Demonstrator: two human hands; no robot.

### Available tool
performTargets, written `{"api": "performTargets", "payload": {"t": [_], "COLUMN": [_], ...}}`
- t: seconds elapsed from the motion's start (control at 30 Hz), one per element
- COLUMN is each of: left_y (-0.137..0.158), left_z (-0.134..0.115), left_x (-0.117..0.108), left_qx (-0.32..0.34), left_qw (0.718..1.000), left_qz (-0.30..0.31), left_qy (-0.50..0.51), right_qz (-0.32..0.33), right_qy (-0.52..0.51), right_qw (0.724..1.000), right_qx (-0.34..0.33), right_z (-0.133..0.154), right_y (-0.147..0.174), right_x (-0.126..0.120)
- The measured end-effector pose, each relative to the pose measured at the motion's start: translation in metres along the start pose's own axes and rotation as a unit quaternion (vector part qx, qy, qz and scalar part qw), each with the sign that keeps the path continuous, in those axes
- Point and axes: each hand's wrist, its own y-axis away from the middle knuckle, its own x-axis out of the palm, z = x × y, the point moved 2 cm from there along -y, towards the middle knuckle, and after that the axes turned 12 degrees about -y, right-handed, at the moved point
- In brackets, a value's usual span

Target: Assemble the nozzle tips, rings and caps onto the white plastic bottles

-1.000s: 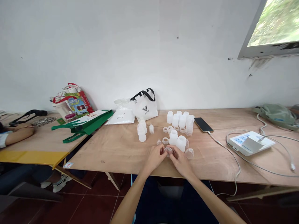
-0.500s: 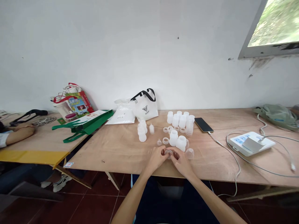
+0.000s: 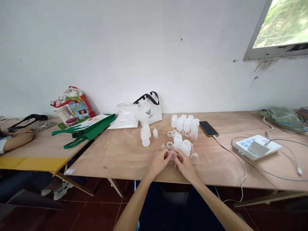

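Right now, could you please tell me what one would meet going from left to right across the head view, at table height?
Another person's forearm, green bag, white packet, left hand, clear plastic part, right hand, phone, white box.

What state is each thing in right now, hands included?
Left hand: fingers closed on the clear round piece
Right hand: fingers closed on the same piece
Clear round piece: held between both hands
Nearest white bottle: upright, uncapped
Phone: lying flat, screen dark, cable attached
Green bag: lying down
White bag: standing up
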Motion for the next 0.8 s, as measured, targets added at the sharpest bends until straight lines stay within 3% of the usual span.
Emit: {"api": "performTargets", "payload": {"t": [0.17, 0.5, 0.8], "left_y": [0.001, 0.008, 0.011], "left_z": [0.001, -0.005, -0.008], "left_x": [-0.002, -0.014, -0.014], "left_qx": [0.028, 0.083, 0.085], "left_qw": [0.999, 0.995, 0.993], "left_qz": [-0.003, 0.049, 0.076], "left_qy": [-0.017, 0.013, 0.002], "right_qz": [0.004, 0.009, 0.001], "right_qy": [0.022, -0.047, -0.033], "right_qw": [1.0, 0.999, 0.999], "right_qx": [-0.021, -0.004, -0.035], "right_z": [0.005, -0.006, -0.012], "right_y": [0.0, 0.0, -0.001], "right_x": [0.001, -0.001, -0.005]}}
